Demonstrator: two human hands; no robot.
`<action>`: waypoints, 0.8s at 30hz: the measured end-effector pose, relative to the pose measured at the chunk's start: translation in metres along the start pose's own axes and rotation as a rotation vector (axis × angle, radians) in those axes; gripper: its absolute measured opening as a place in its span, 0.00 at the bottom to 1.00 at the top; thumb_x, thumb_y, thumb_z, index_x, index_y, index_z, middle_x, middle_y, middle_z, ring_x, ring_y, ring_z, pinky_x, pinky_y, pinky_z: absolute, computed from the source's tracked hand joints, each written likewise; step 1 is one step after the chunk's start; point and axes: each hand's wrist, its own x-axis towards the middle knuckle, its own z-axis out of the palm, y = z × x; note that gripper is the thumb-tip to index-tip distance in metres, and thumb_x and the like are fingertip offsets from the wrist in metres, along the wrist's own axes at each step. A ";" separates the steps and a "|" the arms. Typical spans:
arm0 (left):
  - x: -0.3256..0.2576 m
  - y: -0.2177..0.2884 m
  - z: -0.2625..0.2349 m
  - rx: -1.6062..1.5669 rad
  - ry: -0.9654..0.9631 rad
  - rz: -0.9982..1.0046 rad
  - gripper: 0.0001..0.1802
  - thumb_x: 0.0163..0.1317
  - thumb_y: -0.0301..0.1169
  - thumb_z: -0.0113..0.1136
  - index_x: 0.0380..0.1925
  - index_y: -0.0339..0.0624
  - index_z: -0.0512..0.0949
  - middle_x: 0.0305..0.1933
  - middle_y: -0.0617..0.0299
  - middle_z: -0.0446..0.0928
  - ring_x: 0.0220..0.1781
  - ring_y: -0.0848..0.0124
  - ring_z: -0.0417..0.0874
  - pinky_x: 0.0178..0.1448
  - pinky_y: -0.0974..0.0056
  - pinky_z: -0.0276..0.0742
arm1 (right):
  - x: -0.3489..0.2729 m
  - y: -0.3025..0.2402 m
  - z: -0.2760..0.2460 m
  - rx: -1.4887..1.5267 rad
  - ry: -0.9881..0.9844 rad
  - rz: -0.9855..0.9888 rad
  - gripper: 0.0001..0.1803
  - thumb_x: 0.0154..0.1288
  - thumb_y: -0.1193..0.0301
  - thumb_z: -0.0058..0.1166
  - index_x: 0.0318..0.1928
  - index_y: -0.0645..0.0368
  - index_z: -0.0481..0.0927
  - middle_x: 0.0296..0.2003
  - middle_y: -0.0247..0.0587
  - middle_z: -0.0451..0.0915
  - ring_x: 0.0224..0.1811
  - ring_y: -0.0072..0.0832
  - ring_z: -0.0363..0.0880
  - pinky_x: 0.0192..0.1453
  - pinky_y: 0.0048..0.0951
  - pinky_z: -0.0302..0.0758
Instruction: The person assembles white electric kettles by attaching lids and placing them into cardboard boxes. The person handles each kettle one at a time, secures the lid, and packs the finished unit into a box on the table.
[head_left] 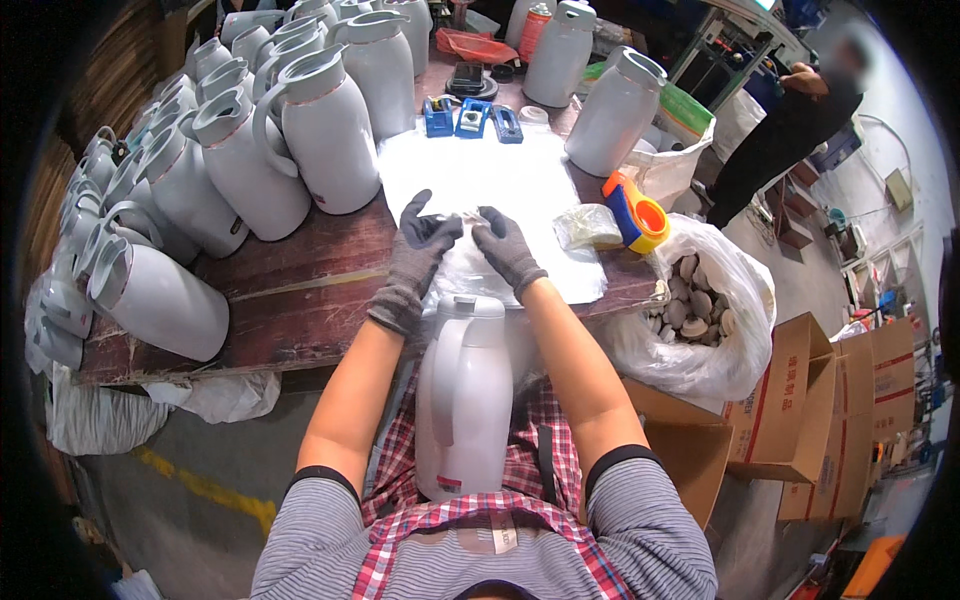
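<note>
Grey-gloved left hand, fingers partly spread, grip unclear, right hand, fingers pinching clear film, over white sheets

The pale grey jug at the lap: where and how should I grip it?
Probably mid-handle, coming from the left with the left hand. The pale grey jug looks roughly upright, and its long handle runs down the near left side of the smooth, wide body.
</note>
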 end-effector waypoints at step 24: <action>-0.148 0.022 -0.070 0.722 -0.021 0.244 0.20 0.59 0.21 0.60 0.53 0.36 0.71 0.44 0.62 0.76 0.46 0.75 0.75 0.53 0.69 0.74 | -0.219 0.048 -0.012 0.266 0.144 0.056 0.14 0.70 0.69 0.52 0.49 0.66 0.74 0.40 0.33 0.78 0.42 0.17 0.71 0.47 0.21 0.70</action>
